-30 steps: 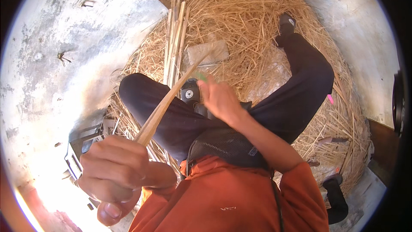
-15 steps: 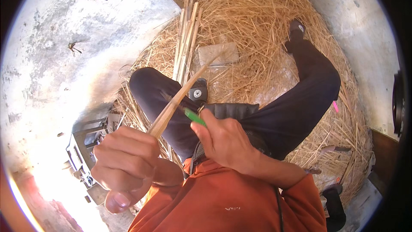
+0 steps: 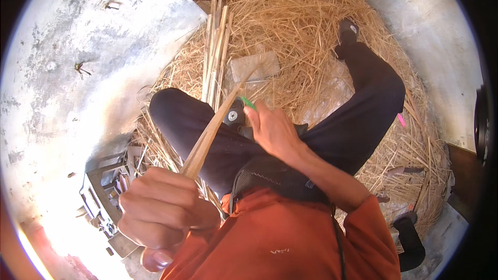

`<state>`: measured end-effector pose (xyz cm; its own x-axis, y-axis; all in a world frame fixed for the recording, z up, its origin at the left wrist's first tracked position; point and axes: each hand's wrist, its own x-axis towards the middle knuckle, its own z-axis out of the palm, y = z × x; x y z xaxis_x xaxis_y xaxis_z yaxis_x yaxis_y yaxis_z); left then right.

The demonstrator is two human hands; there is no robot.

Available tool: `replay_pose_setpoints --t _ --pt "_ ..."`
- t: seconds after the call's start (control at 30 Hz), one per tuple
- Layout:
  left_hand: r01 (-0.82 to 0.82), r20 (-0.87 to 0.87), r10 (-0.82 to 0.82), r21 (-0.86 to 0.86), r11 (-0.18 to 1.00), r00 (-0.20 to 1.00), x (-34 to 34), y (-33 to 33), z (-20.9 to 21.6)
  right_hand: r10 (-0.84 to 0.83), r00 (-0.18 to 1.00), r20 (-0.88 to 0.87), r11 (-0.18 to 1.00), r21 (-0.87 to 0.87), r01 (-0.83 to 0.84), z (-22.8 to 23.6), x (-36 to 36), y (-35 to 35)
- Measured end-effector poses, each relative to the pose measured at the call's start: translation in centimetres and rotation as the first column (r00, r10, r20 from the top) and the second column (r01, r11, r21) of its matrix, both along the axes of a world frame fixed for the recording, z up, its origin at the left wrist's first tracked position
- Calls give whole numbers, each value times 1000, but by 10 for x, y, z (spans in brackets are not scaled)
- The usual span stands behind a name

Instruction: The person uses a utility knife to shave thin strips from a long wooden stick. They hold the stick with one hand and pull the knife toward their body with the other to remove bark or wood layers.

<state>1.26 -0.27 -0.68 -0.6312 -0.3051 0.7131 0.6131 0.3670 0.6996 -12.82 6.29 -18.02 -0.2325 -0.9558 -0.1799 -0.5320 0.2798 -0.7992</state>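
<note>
My left hand is closed in a fist around the near end of a long pale bamboo strip. The strip slants up and away to the right, over my bent left leg, and narrows toward its far end. My right hand grips a small green-handled knife close to the strip's far part. The knife's blade is too hard to make out, so I cannot tell whether it touches the strip. Most of the handle is hidden in my fingers.
Straw-like shavings cover the floor between my legs. Several long strips lie beyond my left knee, beside a flat pale block. An open box of odds and ends stands at the left. A knife-like tool lies at the right.
My right hand with the green-handled knife has moved away from me, along the strip toward its far end. My left hand keeps its hold, slightly shifted rightward and nearer me.
</note>
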Motion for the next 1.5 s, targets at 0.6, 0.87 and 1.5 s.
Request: replay_pose_setpoints --t 0.6,0.87,1.5 --pt "-292 -97 312 178 940 945 20 0 0 -9 986 -164 999 38 16 -47 -15 -21" --pt "-238 -154 270 199 951 950 27 -14 1 -200 978 -62 980 7 201 -45 -35 -4" --pt "-538 -119 621 389 747 775 10 -18 6 -80 986 148 996 40 75 -43 -36 -44"
